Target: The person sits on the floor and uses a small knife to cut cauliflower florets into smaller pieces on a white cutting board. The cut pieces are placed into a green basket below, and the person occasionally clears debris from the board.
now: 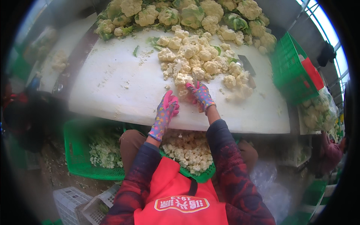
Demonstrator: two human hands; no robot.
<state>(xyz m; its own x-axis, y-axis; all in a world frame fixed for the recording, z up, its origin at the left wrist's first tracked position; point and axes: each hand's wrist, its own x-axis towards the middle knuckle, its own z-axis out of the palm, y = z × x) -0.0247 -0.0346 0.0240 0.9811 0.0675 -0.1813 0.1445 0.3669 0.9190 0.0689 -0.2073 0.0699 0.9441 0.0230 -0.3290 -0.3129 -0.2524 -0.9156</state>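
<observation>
My left hand [166, 108], in a flowered glove with pink fingers, is just above the front of the white table [112, 92]; its fingers are curled, and whether they hold anything cannot be told. My right hand [201, 94], gloved alike, grips a knife [194, 78] whose blade points away from me, its handle partly hidden. A cauliflower piece [183, 80] lies by the blade at the near edge of a pile of cauliflower florets [197, 53]. Below the table edge, a green basket [206, 175] between my knees holds small florets.
Whole cauliflowers [168, 15] are heaped at the back. A cleaver [247, 65] lies right of the florets. A green crate [292, 70] stands at the table's right edge. Another green crate [95, 175] with trimmings is at lower left, near white crates [71, 199]. A person [332, 152] is at far right.
</observation>
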